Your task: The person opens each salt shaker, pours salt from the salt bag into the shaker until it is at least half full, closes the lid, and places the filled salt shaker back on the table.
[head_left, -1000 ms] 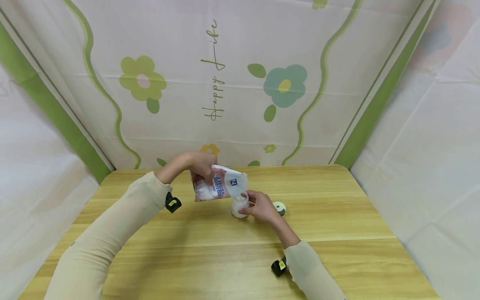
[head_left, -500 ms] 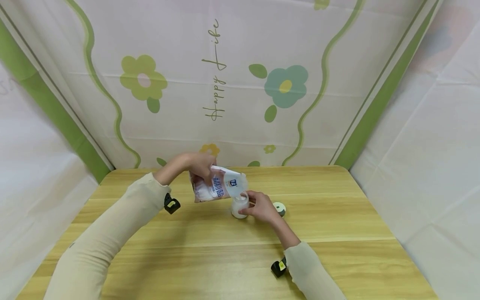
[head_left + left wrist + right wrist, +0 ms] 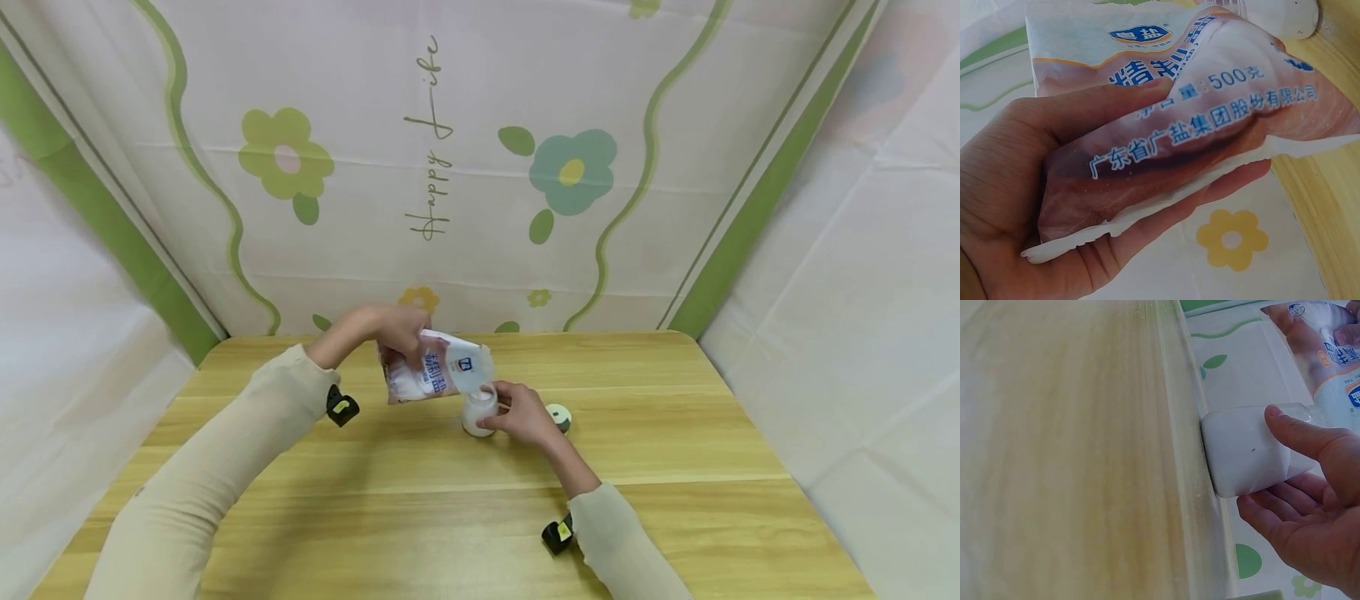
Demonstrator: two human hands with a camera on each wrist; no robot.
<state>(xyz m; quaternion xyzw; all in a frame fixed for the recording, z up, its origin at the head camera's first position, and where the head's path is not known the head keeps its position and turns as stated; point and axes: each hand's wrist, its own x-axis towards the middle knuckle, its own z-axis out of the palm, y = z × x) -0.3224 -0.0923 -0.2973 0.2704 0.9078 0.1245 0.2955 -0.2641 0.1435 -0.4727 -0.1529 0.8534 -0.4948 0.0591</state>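
Observation:
My left hand [image 3: 401, 332] grips a bag of salt [image 3: 452, 368] by its lower part, thumb on the front and fingers beneath in the left wrist view. Tilted, the bag has its torn end over the mouth of a small clear jar [image 3: 477, 417]. White salt fills most of the jar [image 3: 1244, 450], as the right wrist view shows. The jar stands upright on the table, held at its side between the thumb and fingers of my right hand [image 3: 528, 417]. Whether salt is flowing is too small to tell.
A small round lid [image 3: 560, 415], pale on top and dark green at the side, lies just right of my right hand. The wooden table [image 3: 450, 533] ends at a flower-print cloth wall [image 3: 360, 250] behind the bag. More cloth hangs on both sides.
The bag has shifted very slightly to the left with my left hand. My right hand and the jar have stayed in place.

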